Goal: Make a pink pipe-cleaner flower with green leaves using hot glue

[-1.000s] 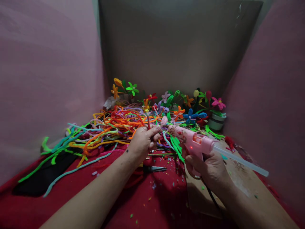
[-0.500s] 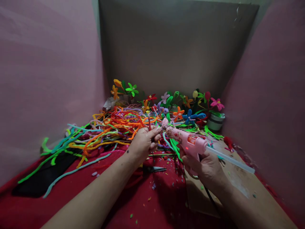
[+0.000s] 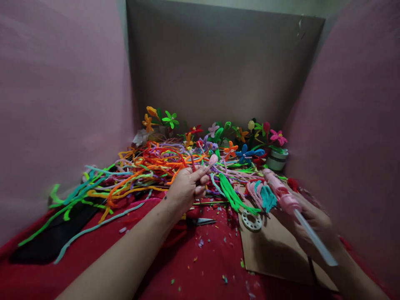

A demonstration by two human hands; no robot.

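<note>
Your left hand (image 3: 187,186) is closed in a pinch, thumb and fingers gripping a pale pink, fuzzy, rounded petal (image 3: 213,160) that juts forward past the fingertips, along with a thin, dark red, upright stem (image 3: 193,161); whether petal and stem touch inside your grip cannot be told. Your right hand (image 3: 312,221) is wrapped around a pink plastic glue gun (image 3: 288,202), its nozzle pointing forward, well apart from the petal, with a long translucent glue stick (image 3: 315,238) sticking out of its back end. Below the gun lies a flat brown board (image 3: 268,256), bearing a cream-coloured ring with round holes (image 3: 252,228) near its left edge. Teal fuzzy loops (image 3: 268,197) and a bright green fuzzy bundle (image 3: 230,195) lie between your hands. Beyond your left hand spreads a heap of multicoloured fuzzy stems (image 3: 153,160); a metal blade (image 3: 206,221) lies near your left wrist on the deep red cloth (image 3: 187,275), among small coloured scraps.
</note>
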